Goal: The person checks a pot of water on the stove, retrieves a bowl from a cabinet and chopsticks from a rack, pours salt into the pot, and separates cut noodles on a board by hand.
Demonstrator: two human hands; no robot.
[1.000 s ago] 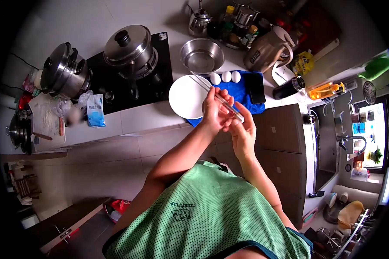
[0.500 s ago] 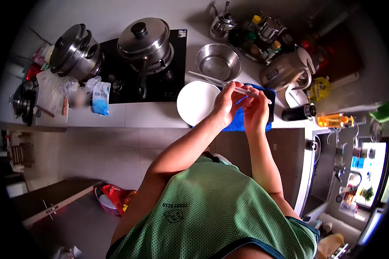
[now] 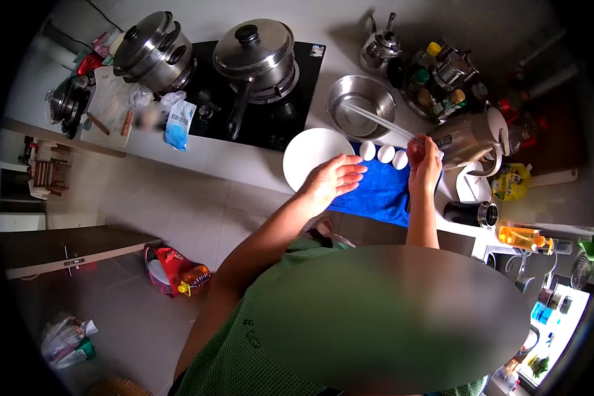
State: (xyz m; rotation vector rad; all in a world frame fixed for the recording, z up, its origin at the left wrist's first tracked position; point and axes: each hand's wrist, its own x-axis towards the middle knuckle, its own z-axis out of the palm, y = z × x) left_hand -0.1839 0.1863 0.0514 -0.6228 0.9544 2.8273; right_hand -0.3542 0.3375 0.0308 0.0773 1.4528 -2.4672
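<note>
A pair of pale chopsticks [image 3: 384,123] is gripped in my right hand [image 3: 426,164], their tips over the steel bowl [image 3: 342,90]. My left hand [image 3: 330,183] holds nothing; its fingers are apart, above the right rim of the white plate [image 3: 303,153] and the near part of the blue cloth [image 3: 380,191]. Three white eggs [image 3: 386,154] lie in a row at the far side of the cloth, between my two hands.
On the black stove [image 3: 284,119] stand a lidded pan [image 3: 261,56] and a lidded pot [image 3: 153,53]. A large jug [image 3: 465,137], condiment bottles [image 3: 442,92] and a black flask [image 3: 468,213] crowd the right. A blue-and-white packet [image 3: 179,125] is at the left.
My left hand has come off the chopsticks and moved left, opening. My right hand has kept them, and their tips now point into the steel bowl. The eggs have come into sight.
</note>
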